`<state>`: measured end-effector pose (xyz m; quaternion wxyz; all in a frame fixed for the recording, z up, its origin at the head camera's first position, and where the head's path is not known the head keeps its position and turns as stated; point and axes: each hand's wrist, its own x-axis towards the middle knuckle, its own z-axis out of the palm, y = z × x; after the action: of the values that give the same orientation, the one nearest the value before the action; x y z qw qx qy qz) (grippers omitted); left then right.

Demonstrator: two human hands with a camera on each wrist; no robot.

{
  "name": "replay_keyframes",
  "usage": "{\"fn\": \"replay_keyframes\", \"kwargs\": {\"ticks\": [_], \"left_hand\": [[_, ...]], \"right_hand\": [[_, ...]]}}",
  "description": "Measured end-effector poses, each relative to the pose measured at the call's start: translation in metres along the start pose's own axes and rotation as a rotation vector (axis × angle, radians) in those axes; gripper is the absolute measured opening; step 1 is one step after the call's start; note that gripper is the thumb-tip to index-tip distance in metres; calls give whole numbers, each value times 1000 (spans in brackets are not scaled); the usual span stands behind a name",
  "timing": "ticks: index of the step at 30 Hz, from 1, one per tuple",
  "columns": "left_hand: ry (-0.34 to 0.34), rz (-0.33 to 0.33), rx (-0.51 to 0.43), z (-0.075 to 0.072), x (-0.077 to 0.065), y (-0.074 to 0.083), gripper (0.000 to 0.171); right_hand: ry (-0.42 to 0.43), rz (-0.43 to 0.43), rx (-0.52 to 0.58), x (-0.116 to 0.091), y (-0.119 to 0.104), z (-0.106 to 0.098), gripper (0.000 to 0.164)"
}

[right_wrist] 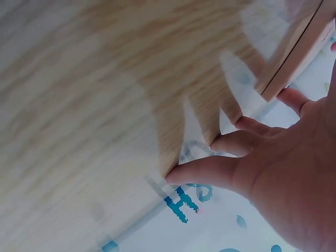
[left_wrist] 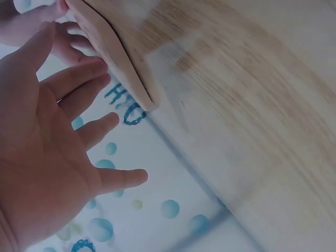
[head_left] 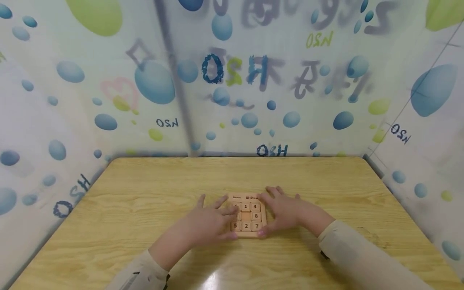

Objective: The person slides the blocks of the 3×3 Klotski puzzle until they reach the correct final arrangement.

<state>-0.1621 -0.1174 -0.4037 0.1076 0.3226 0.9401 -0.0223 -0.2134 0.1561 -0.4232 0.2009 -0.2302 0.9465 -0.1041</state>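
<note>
A small wooden sliding number puzzle (head_left: 246, 235) lies flat on the table, its numbered tiles around a gap at the centre. My left hand (head_left: 208, 223) reaches over its left side with fingers spread. One left finger covers part of the left column of tiles, and the thumb lies by the lower left corner. My right hand (head_left: 286, 211) holds the right side between index finger and thumb at the two right corners. Its other fingers rest on the table in the right wrist view. The left palm (left_wrist: 47, 163) and splayed fingers show in the left wrist view.
The wooden table (head_left: 163, 181) spreads around the puzzle. Behind and beside it stand pale walls (head_left: 232, 121) with blue and green drop prints and lettering. Light sleeves (head_left: 359, 249) cover the forearms.
</note>
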Motion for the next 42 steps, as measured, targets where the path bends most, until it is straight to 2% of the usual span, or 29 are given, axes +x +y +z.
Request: {"fn": "replay_keyframes", "kwargs": {"ticks": [4,7,11,17,24,27,30,32,34,39,41,42], "left_hand": [[-5,29,21,0,3,8,68],[-35,48,-5,3,9,13,70],[-58,22,-48,6,12,12,75],[-32,-78,-57,6,3,4,81],[-65,-73,-55,-2,-9,14,79],[-47,-49,-22,-7,-2,20,79],[-20,-23,-3,-8,13,22,80],[-35,-27,15,-6,23,20,79],[-57,-49,15,-5,27,18,78],[-94,-156,28,-11,14,11,73],[-92,-155,53,-12,12,10,74],[-94,-133,56,-12,12,11,74]], "right_hand": [[-5,3,-4,0,-1,-1,122],[-6,2,-6,0,-1,0,122],[-7,3,0,0,-2,0,121],[-11,11,11,0,-6,-1,121],[-13,6,6,1,-4,0,123],[-10,5,3,1,-2,1,124],[-8,6,6,1,0,1,123],[-14,8,12,0,1,2,123],[-16,9,16,0,2,4,123],[-8,-2,7,3,1,4,124],[-8,0,3,4,1,3,125],[-10,4,3,4,1,3,125]]}}
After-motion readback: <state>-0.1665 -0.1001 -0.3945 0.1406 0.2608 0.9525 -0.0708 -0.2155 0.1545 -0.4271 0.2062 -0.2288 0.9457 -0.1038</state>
